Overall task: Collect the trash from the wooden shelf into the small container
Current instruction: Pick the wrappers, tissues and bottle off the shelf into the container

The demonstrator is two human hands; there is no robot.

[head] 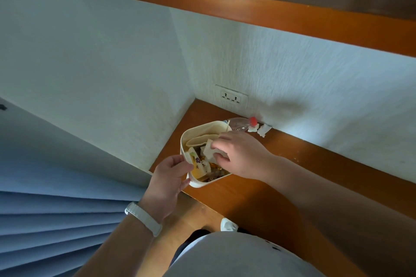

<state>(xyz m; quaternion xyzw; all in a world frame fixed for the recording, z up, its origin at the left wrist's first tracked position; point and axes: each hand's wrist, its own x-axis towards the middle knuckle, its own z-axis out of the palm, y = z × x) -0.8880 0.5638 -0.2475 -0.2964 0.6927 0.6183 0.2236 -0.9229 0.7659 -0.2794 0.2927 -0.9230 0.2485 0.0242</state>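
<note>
We look down from head height at a wooden shelf (258,189) set into a corner of white textured wall. On the shelf near its left end sits the small container (203,129) — a cream, rounded-square tub, open at the top and already holding a jumble of scraps: pale folded paper, a piece with small flower prints, and yellow and brown bits.

Our left hand (170,177) grips the container's near-left rim, thumb on the inner side and fingers curled under the outer wall, steadying it at the shelf's front edge. A white band (144,218) circles that wrist.

Our right hand (238,153) reaches in from the right and hovers over the container's opening, fingers bent and pinched around a crumpled piece of white paper (209,153) that lies partly inside the tub, touching the other scraps.

Behind the container, against the wall, a clear plastic bottle (239,124) with a red cap lies on its side, its base hidden behind the tub's far rim. Just beside the cap, two small crumpled white paper scraps (263,130) rest on the shelf by the wall. A double wall socket (231,96) sits on the wall above the bottle.

A second wooden shelf (270,13) runs overhead. To the lower left hang blue pleated curtains (56,227); at the bottom we see a grey shirt and, below the shelf, one white shoe (228,225).
</note>
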